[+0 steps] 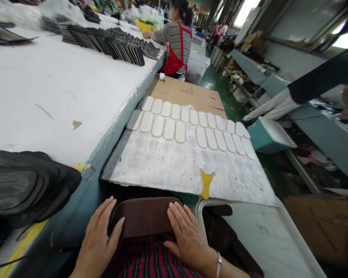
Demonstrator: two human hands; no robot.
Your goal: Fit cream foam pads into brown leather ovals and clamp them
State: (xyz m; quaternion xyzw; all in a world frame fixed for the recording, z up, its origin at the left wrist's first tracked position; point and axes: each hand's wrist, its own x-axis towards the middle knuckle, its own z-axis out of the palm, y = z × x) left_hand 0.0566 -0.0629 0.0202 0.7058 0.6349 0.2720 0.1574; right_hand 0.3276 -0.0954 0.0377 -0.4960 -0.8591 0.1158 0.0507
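A dark brown, smooth panel with rounded corners (147, 217), leather-like, lies over my lap in front of the checked clothing. My left hand (100, 233) holds its left end, thumb on the upper face and fingers along the side edge. At the right end my right hand (188, 235) rests its fingers over the top, with the thumb below the near edge. The panel's underside is hidden. Just beyond, on a whitish board (162, 166), pale oval pieces (179, 132) lie in two rows. A yellow forked tool (206, 183) sits at the board's near edge.
A white bin (249, 227) with dark brown pieces (223, 231) stands at right. On the left worktable (46, 100) are stacked black pieces (20, 185) and a row of dark panels (104, 40). A co-worker in a red apron (175, 54) sits ahead; another person's leg (281, 102) shows at right.
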